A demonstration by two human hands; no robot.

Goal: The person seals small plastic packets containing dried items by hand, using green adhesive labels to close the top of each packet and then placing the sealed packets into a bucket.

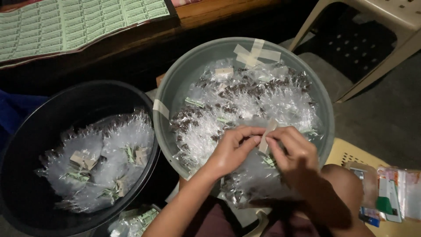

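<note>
Closest to me, the left hand (pixel 232 151) and right hand (pixel 293 153) both pinch 1 small strip of tape (pixel 266 137) between fingertips, above the clear packets (pixel 245 101) of dark bits in the grey basin (pixel 175 87). It looks like a sealing step; pressing the strip down needs steady fingers. A black tub (pixel 26 131) holds finished bundles alongside.

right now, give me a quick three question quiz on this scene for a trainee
1. True or false: both hands pinch the strip of tape.
2. Which holds the bundled packets: A) black tub B) grey basin?
3. What sticks to the grey basin's rim?

Key
1. True: left hand and right hand grip it together.
2. A; the basin's small clear packets lie loose.
3. Tape strips.
</note>
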